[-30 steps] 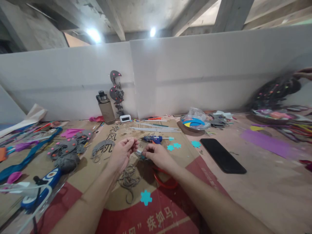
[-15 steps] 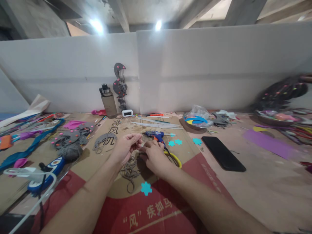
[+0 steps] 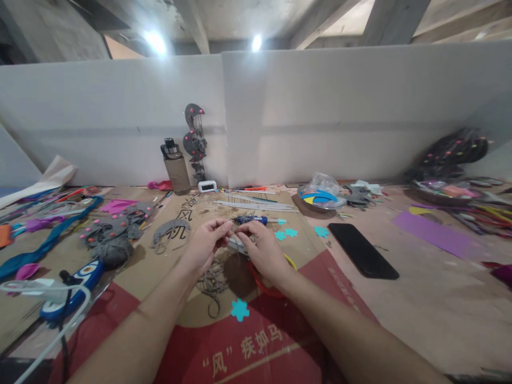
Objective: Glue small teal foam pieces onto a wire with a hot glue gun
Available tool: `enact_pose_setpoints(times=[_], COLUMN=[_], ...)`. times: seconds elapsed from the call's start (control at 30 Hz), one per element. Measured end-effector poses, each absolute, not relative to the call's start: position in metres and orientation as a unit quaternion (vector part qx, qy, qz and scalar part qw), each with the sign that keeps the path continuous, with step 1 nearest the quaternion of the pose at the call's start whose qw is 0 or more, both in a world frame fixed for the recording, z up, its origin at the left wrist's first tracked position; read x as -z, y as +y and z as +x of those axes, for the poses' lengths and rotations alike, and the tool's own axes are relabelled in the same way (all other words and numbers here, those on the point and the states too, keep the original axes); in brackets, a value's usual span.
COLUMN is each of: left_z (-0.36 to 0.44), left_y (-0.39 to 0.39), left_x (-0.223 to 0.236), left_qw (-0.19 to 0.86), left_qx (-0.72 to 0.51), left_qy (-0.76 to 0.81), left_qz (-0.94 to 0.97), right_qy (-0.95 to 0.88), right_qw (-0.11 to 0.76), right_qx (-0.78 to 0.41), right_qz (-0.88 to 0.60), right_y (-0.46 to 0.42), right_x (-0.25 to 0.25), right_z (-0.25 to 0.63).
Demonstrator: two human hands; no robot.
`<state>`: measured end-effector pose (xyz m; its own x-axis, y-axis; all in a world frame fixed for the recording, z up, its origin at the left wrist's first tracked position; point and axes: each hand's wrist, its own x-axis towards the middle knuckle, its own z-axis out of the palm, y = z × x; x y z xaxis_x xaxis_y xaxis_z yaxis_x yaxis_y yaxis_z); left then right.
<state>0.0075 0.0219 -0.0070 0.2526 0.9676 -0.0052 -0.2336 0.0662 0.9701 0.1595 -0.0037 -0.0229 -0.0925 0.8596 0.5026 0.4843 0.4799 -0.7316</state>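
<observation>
My left hand is closed in a pinch on a thin grey string, the fingertips close to those of my right hand. My right hand is closed too, fingertips at the string. Beneath its palm show red loops, which look like scissor handles; a pale, blade-like part shows between the hands. Below lies a tangle of grey string on the cardboard. A blue glue gun lies just behind my right hand, partly hidden. A turquoise felt flower rests nearer to me.
More turquoise flowers and a black phone lie right. A bowl holds a plastic bag. Left are grey felt pieces, grey yarn and a blue-and-white power strip. A bottle stands by the white partition.
My right hand has turned and lifted slightly, its fingertips now closer to my left hand. The red loops and the pale part have come into sight. The view has shifted slightly.
</observation>
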Motion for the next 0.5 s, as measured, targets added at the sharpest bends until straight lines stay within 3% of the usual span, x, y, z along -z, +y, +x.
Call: enact_pose_setpoints(times=[0.2, 0.5], left_z=[0.009, 0.012], left_y=[0.021, 0.018], left_x=[0.008, 0.006], left_qw=[0.599, 0.606], left_qx=[-0.473, -0.455], left_qy=[0.409, 0.390], left_qz=[0.500, 0.523], right_qy=[-0.668, -0.718], right_qw=[0.545, 0.498], right_qx=[-0.209, -0.187], right_qz=[-0.462, -0.448], right_y=[0.003, -0.004], right_x=[0.026, 0.016], right_z=[0.163, 0.164])
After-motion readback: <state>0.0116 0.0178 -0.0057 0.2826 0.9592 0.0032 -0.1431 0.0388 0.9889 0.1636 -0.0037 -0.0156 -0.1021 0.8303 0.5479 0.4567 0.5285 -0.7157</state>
